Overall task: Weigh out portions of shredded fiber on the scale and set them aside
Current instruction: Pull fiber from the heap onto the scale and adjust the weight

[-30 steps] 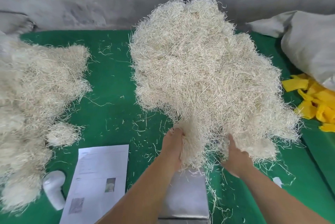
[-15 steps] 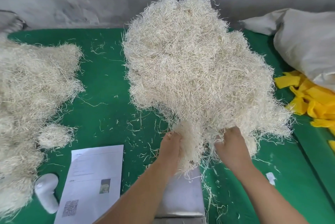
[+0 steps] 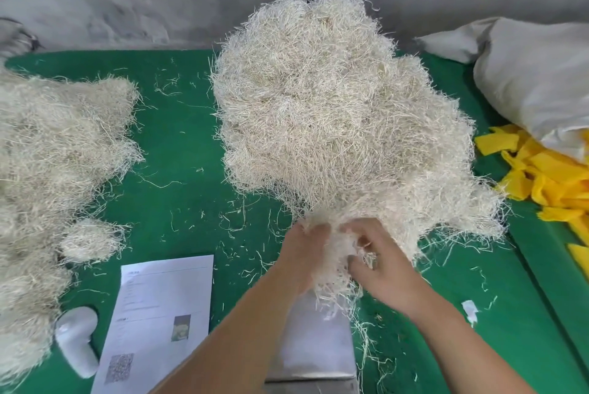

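The large clump of shredded fiber stands in the middle of the green table, its near, narrow end drawn together above the metal scale platform, which lies at the table's front edge between your forearms. Your left hand grips the left side of that narrow end, fingers curled into the strands; your right hand grips the right side, fingers bent and pinching a tuft, so both hands are closed on the fiber, close together. Loose strands hang from the clump over the platform's far end and trail down its right side. At the left edge, well apart, lies a second heap of fiber, with a small separate tuft just beside it. Near the front left lie a printed sheet of paper and, beside it, a white handheld device. At the right, yellow cloth pieces lie partly under a grey-white sack. A small white scrap lies right of your right forearm.
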{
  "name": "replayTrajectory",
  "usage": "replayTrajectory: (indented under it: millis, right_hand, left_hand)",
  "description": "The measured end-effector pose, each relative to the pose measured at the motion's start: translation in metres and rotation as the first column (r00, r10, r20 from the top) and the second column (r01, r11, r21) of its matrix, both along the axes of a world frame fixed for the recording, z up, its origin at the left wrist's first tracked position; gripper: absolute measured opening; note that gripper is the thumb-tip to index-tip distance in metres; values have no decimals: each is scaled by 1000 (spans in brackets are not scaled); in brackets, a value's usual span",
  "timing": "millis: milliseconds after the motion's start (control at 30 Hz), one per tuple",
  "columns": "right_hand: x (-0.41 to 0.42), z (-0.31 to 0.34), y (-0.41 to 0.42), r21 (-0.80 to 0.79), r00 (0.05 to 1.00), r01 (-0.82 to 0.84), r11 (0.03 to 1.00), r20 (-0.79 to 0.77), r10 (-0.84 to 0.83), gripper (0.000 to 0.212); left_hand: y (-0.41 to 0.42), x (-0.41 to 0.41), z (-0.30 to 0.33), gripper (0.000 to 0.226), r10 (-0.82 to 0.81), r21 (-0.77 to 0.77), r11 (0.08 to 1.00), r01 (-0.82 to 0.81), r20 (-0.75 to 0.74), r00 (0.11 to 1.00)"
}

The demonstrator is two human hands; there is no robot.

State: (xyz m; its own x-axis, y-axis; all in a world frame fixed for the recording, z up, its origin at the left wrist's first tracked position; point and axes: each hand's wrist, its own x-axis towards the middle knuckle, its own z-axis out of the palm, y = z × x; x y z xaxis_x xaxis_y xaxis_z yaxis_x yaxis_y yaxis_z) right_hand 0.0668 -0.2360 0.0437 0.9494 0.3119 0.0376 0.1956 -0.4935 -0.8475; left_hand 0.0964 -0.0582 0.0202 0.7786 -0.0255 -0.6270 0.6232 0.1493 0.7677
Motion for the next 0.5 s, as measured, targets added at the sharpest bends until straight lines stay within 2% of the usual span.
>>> replayTrajectory:
  millis: [67, 100, 133, 167, 200, 267, 333, 400, 500]
  right_hand:
    - [8, -10, -7, -55, 996, 87, 995, 24, -86, 77]
    - [14, -15, -6, -187, 998, 57, 981, 5, -57, 97]
    - [20, -20, -3, -346, 999, -1, 938, -40, -13, 116]
    - [27, -26, 2, -473, 997, -45, 880, -74, 11, 128]
    - [34, -30, 8, -557, 998, -48, 829, -69, 11, 132]
    - [48, -34, 15, -663, 999, 36, 747, 20, -31, 117]
    - [61, -33, 11, -735, 995, 101, 671, 86, -55, 80]
    - [71, -32, 1, -766, 995, 93, 636, 94, -32, 51]
    - [80, -33, -1, -775, 992, 104, 624, 125, -11, 44]
  left_hand:
    - [14, 1, -4, 23, -22, 67, 998, 22, 9, 1000]
    - [19, 1, -6, 11, -59, 81, 995, 58, 21, 998]
    - [22, -1, -7, 11, -103, 84, 992, 98, 54, 993]
    - [22, -2, -7, 19, -158, 92, 985, 148, 106, 982]
    - [22, -4, -4, 29, -207, 90, 977, 195, 149, 967]
    - [24, -6, 0, 36, -303, 132, 951, 280, 198, 932]
    - [36, -2, -1, 30, -384, 268, 906, 328, 191, 903]
    - [53, 4, -1, 21, -384, 331, 890, 315, 168, 908]
    - [76, 13, -4, 25, -396, 427, 853, 302, 150, 906]
